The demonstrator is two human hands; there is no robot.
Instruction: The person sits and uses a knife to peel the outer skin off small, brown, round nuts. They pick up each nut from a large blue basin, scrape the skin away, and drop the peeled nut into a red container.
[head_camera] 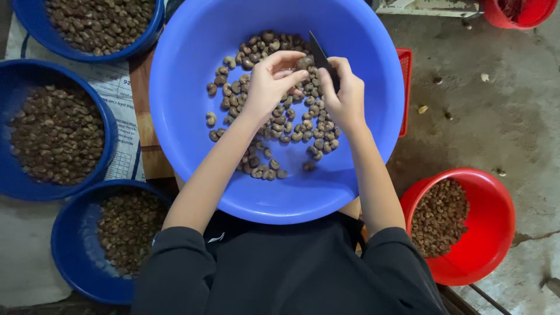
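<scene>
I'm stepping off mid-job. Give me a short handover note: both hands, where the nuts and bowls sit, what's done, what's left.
Left hand: fingers pinch one nut over the light blue basin.
Right hand: grips a dark knife, blade at that nut.
Basin on the lap: a loose pile of nuts, thinly covering the bottom.
Three dark blue bowls at left and a red bowl at right hold nuts.
Done: cannot tell per bowl. Left: the basin pile.

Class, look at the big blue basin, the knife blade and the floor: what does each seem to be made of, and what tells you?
Basin: probably plastic, smooth with a soft sheen and uniform moulded blue colour. Blade: likely metal, thin, dark and dull. Floor: apparently concrete, grey, rough, stained and cracked.
</scene>
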